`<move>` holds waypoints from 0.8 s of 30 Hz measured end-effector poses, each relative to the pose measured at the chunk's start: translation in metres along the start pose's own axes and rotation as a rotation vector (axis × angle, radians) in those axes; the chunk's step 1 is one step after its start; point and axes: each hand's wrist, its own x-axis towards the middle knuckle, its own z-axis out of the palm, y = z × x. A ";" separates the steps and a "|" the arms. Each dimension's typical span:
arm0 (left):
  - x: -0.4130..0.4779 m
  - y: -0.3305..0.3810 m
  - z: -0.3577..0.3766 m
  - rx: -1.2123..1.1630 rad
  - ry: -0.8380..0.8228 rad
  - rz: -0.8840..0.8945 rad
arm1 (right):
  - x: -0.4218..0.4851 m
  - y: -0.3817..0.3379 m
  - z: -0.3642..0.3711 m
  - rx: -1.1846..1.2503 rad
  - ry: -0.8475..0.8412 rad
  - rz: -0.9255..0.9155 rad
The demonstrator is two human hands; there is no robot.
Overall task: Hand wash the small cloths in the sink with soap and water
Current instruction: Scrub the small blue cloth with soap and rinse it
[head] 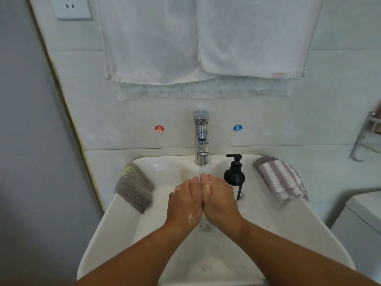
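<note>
Grey cloth [134, 187] lay draped over the sink's [288, 219] left rim, with a yellow-green patch at its far end. Striped cloth [280, 178], purple and white, lay on the right rim, its outer edge toward the bench [340, 172]. Neither cloth was in the basin and neither was touched.

Left hand [184, 201] and right hand [218, 199] were over the middle of the basin, pressed side by side with fingertips pointing at the tap [201, 139]. Grip on both: fingers straight and together, holding nothing. White suds showed on the back of the left hand and on the right hand's knuckles. Both forearms were bare.

Soap bottle [234, 178], black with a pump top, stood upright on the sink's back ledge, just right of the right hand and between tap and striped cloth. The chrome tap stood at back centre. Couldn't tell if water was running.

On the wall tiles there was a red HOT sticker [159, 129] left of the tap and a blue COLD sticker [237, 128] right of it. Two white towels [150, 38] hung above, overlapping. A socket [71, 7] was at top left. A metal rack [369, 133] was at the right edge, partly cut off.
</note>
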 end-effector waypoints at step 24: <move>0.003 0.005 -0.002 0.178 -0.053 0.009 | 0.005 -0.007 -0.010 -0.149 -0.138 0.094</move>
